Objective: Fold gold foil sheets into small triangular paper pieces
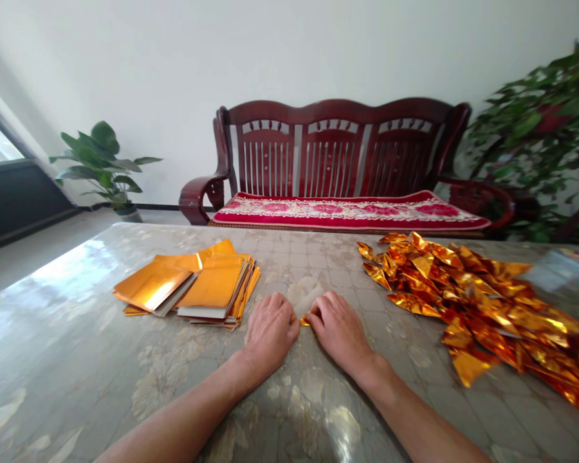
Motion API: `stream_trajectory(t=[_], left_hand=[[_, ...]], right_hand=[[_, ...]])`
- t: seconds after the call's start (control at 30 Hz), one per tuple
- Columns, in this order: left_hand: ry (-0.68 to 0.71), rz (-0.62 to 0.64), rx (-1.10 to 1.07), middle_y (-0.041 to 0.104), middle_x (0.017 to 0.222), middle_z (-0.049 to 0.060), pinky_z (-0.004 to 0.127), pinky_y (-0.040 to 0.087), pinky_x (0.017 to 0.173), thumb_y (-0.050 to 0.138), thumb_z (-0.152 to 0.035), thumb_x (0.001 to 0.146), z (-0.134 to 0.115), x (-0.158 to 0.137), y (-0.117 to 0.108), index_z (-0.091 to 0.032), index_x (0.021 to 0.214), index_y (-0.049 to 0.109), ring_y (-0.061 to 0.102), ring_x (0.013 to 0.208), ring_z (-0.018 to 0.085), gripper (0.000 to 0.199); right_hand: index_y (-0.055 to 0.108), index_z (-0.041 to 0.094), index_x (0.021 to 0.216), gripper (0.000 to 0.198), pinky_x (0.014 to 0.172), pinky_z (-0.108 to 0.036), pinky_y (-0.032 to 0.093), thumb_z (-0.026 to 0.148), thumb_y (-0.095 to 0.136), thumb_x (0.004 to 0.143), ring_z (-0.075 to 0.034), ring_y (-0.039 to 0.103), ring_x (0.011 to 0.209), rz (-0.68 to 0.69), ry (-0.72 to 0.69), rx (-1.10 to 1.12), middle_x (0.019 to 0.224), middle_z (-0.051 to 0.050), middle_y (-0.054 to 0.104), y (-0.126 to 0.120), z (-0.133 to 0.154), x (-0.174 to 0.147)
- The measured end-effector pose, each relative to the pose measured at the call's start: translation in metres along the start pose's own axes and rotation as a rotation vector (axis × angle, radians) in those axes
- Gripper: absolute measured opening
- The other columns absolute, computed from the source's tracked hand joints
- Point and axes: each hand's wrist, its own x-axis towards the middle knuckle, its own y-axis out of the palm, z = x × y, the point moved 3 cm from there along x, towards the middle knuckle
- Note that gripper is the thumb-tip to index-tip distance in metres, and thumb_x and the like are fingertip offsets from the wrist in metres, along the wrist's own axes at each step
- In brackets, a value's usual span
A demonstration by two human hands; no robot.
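Note:
Between my two hands, on the table, lies a sheet of gold foil paper (309,303) with its pale back showing and a bit of gold at the near edge. My left hand (273,325) has its fingers curled and closed on the sheet's left side. On the right side my right hand (336,326) pinches it, fingers bent down at the tabletop. Parts of the sheet are hidden under the fingers. Left of my hands sit stacks of flat gold foil paper (212,281). To the right spreads a heap of folded gold foil pieces (463,289).
The table (183,386) has a glossy patterned cover. A clear plastic bag (562,270) lies at the right, by the heap. Beyond the table's far edge stands a dark red wooden bench (328,148) with a floral cushion. Potted plants (103,161) flank it.

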Motion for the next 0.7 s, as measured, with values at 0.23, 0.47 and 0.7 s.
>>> stream_trajectory(t=[0.23,0.47,0.7], left_hand=[[0.01,0.021,0.108,0.06,0.094,0.006,0.035,0.041,0.078,0.051,-0.027,0.092,-0.002,0.002,0.002,-0.019,0.085,0.062,0.056,0.091,0.023,0.015],[0.043,0.016,0.084,0.059,0.097,0.005,0.035,0.043,0.08,0.052,-0.025,0.094,-0.005,0.0,0.002,-0.02,0.093,0.06,0.054,0.092,0.022,0.01],[0.347,0.01,0.014,0.06,0.107,0.003,0.033,0.045,0.09,0.054,-0.023,0.094,-0.011,-0.008,0.007,-0.019,0.102,0.061,0.052,0.102,0.02,0.01]], right_hand=[[0.055,0.021,0.08,0.011,0.078,-0.032,0.04,0.024,0.06,0.089,-0.021,0.055,0.089,0.034,0.008,-0.066,0.092,-0.006,0.059,-0.001,0.002,0.001],[0.056,0.021,0.085,0.008,0.078,-0.031,0.039,0.026,0.059,0.091,-0.021,0.054,0.09,0.043,-0.006,-0.149,0.095,-0.006,0.058,0.001,0.002,0.0],[0.057,0.022,0.09,0.006,0.076,-0.033,0.036,0.027,0.056,0.093,-0.022,0.054,0.09,0.076,0.007,-0.197,0.097,-0.004,0.059,-0.002,0.004,0.0]])
